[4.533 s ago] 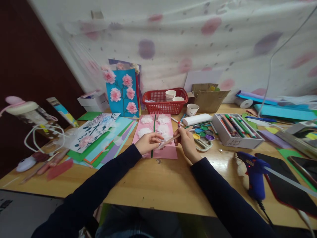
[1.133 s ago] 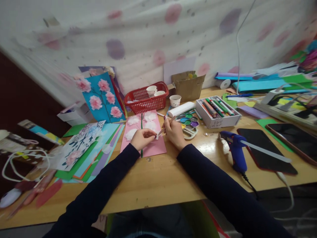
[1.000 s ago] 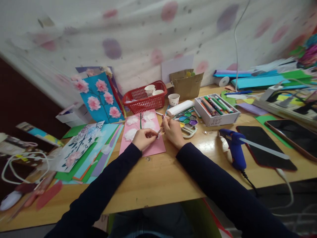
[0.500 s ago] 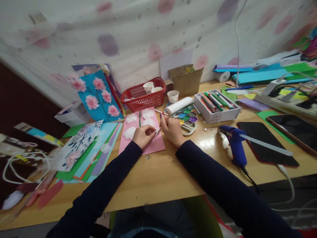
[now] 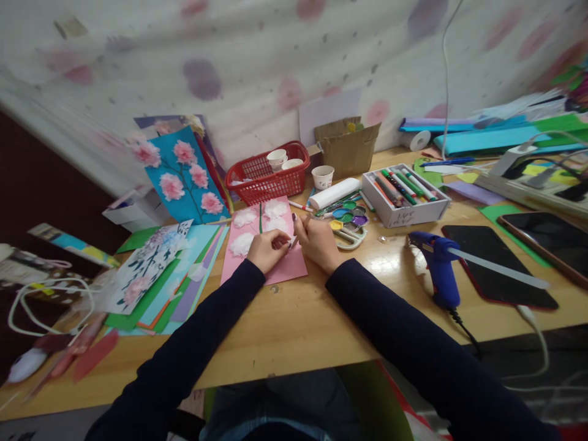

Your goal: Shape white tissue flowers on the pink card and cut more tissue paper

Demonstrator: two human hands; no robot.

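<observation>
A pale sheet with pink and purple spots covers the wall behind a light wooden bench. On the bench, directly in front of the person, lies a pink card, flat, its long axis running away from the body toward the red basket. White fluffy tufts sit on either side of a green strip on the card.

The left hand is the nearer to the card's middle, placed over its lower part; the right hand is at the card's right edge. Both forearms slant inward, so the fingers face each other. The right hand is curled nearly closed and appears to pinch a slim stick, mostly hidden, that slants down toward the left fingertips. The left hand is loosely curled, thumb and forefinger close together at the stick's low end; whether they grip anything cannot be told.
</observation>
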